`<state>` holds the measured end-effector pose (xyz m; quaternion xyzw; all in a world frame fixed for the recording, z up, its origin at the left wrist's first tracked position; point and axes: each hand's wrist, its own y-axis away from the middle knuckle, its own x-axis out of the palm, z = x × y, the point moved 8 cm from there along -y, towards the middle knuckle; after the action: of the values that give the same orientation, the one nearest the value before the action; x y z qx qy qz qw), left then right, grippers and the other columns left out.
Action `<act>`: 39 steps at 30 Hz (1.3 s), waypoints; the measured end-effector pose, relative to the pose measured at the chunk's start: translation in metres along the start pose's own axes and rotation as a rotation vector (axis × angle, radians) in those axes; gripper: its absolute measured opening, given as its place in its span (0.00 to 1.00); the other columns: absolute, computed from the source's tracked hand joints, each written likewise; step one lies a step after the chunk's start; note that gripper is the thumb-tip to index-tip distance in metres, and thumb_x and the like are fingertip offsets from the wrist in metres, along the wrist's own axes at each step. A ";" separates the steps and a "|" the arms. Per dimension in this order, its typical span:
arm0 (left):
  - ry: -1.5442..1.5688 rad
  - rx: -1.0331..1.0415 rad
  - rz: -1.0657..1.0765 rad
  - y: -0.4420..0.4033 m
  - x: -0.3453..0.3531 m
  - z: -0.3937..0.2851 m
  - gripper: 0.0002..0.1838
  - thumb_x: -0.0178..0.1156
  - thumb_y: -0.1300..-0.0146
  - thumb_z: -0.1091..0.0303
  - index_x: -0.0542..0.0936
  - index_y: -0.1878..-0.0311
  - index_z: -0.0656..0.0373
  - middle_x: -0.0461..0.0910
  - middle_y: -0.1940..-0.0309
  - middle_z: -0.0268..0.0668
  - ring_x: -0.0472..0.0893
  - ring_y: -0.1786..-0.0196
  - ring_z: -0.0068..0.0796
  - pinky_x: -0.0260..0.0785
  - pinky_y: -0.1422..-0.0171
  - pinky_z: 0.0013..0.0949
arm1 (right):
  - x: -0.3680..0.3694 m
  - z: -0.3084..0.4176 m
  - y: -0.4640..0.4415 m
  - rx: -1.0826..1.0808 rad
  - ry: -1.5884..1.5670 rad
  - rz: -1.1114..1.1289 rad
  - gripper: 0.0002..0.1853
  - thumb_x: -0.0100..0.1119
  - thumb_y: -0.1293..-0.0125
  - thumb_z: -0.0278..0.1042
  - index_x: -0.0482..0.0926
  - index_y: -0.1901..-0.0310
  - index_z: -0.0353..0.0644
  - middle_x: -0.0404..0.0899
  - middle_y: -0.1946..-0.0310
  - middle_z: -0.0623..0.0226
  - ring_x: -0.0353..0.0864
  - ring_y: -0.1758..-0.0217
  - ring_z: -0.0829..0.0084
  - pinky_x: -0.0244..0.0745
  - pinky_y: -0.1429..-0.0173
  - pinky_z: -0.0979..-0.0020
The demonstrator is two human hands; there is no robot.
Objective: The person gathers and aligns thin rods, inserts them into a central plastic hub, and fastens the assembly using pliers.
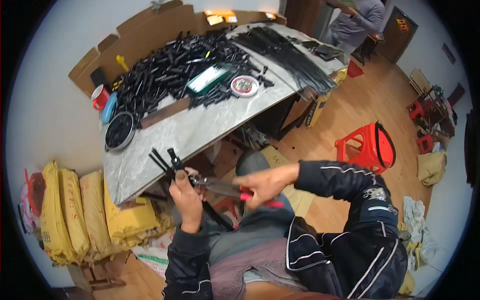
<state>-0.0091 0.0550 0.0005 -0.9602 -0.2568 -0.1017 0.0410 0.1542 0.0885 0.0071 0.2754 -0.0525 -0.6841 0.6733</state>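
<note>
My left hand (186,196) is closed around a black stick-like part (174,159) with several thin black prongs at its upper end. A black length (218,217) runs on below the hand toward my lap. My right hand (267,185) grips pliers (221,187) with red handles, level with my left hand. The pliers' jaws meet the black part beside my left fingers; whether they bite on it I cannot tell.
On the grey table (165,135) lie a heap of black parts (165,70), long black rods (285,52), a green-edged box (209,79), a round tub (244,86) and a bowl (120,131). Yellow sacks (72,210), a red stool (367,147) and a person (357,22) are around.
</note>
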 end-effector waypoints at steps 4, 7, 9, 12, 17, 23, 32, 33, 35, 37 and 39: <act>0.077 -0.005 0.005 -0.003 -0.012 0.005 0.27 0.45 0.29 0.39 0.72 0.61 0.59 0.60 0.87 0.27 0.59 0.88 0.18 0.53 0.84 0.24 | -0.040 0.023 0.007 -0.222 0.139 -0.380 0.14 0.55 0.34 0.34 0.71 0.51 0.36 0.77 0.77 0.61 0.79 0.77 0.72 0.73 0.71 0.71; 0.051 0.003 -0.005 -0.003 -0.016 0.004 0.24 0.47 0.28 0.46 0.75 0.65 0.61 0.70 0.84 0.30 0.65 0.87 0.16 0.54 0.84 0.24 | -0.001 0.003 -0.001 0.022 -0.484 -0.064 0.12 0.56 0.33 0.35 0.72 0.56 0.35 0.76 0.80 0.62 0.79 0.78 0.75 0.71 0.77 0.73; 0.072 -0.017 -0.017 -0.001 -0.012 -0.003 0.26 0.49 0.29 0.45 0.74 0.66 0.62 0.65 0.88 0.29 0.63 0.88 0.17 0.53 0.85 0.24 | 0.021 -0.010 -0.005 0.014 -0.899 0.115 0.10 0.58 0.35 0.34 0.69 0.60 0.38 0.74 0.80 0.65 0.78 0.81 0.76 0.70 0.84 0.74; 0.066 -0.011 -0.015 0.000 -0.011 -0.004 0.27 0.49 0.30 0.42 0.74 0.66 0.62 0.65 0.88 0.28 0.63 0.88 0.16 0.54 0.84 0.24 | 0.005 0.002 -0.006 0.013 -0.327 0.099 0.12 0.59 0.39 0.28 0.68 0.56 0.39 0.73 0.74 0.68 0.74 0.82 0.76 0.69 0.81 0.73; 0.083 0.035 -0.019 -0.003 -0.021 -0.002 0.31 0.50 0.33 0.37 0.74 0.67 0.62 0.64 0.88 0.27 0.63 0.88 0.15 0.54 0.84 0.23 | -0.040 0.023 0.001 -0.097 0.062 -0.336 0.18 0.57 0.33 0.36 0.71 0.45 0.37 0.77 0.70 0.70 0.76 0.72 0.79 0.73 0.68 0.75; 0.075 0.026 0.046 -0.001 -0.010 -0.004 0.31 0.50 0.33 0.37 0.74 0.66 0.62 0.65 0.87 0.28 0.63 0.88 0.14 0.54 0.84 0.23 | 0.018 -0.021 -0.005 0.054 -0.973 0.036 0.13 0.58 0.33 0.37 0.69 0.63 0.36 0.75 0.82 0.63 0.73 0.90 0.74 0.69 0.86 0.77; 0.087 0.033 0.066 -0.001 -0.009 -0.006 0.33 0.48 0.33 0.35 0.74 0.66 0.63 0.65 0.86 0.29 0.64 0.87 0.15 0.55 0.84 0.22 | -0.032 0.037 0.007 -0.286 0.396 -0.478 0.18 0.56 0.39 0.34 0.70 0.51 0.31 0.72 0.77 0.52 0.75 0.73 0.56 0.71 0.66 0.61; 0.096 0.012 0.080 -0.001 -0.009 -0.006 0.33 0.47 0.33 0.35 0.74 0.65 0.63 0.66 0.86 0.29 0.64 0.87 0.15 0.55 0.84 0.22 | -0.026 0.036 0.006 -0.302 0.346 -0.465 0.15 0.53 0.36 0.33 0.72 0.54 0.30 0.75 0.77 0.53 0.78 0.76 0.61 0.72 0.69 0.64; 0.090 -0.009 0.098 0.002 -0.003 -0.006 0.33 0.47 0.33 0.34 0.74 0.65 0.63 0.66 0.85 0.29 0.64 0.87 0.15 0.55 0.84 0.22 | 0.022 0.006 -0.005 0.006 -0.608 0.020 0.15 0.48 0.26 0.40 0.75 0.57 0.34 0.74 0.78 0.69 0.71 0.85 0.81 0.67 0.81 0.76; 0.088 -0.023 0.114 0.001 0.000 -0.005 0.34 0.47 0.34 0.33 0.74 0.65 0.63 0.66 0.85 0.28 0.64 0.87 0.15 0.55 0.84 0.22 | 0.034 0.000 -0.002 0.050 -0.985 0.208 0.18 0.51 0.27 0.45 0.74 0.56 0.35 0.76 0.77 0.68 0.74 0.83 0.78 0.72 0.78 0.75; 0.108 -0.027 0.147 0.000 0.000 -0.002 0.34 0.46 0.34 0.33 0.74 0.64 0.63 0.66 0.85 0.28 0.64 0.87 0.15 0.54 0.84 0.22 | 0.018 0.004 -0.003 0.036 -0.791 0.091 0.18 0.51 0.27 0.44 0.74 0.52 0.34 0.77 0.76 0.67 0.76 0.81 0.77 0.73 0.78 0.76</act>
<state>-0.0099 0.0546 0.0028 -0.9700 -0.1819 -0.1534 0.0492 0.1509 0.0709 0.0036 -0.0001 -0.3320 -0.7059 0.6257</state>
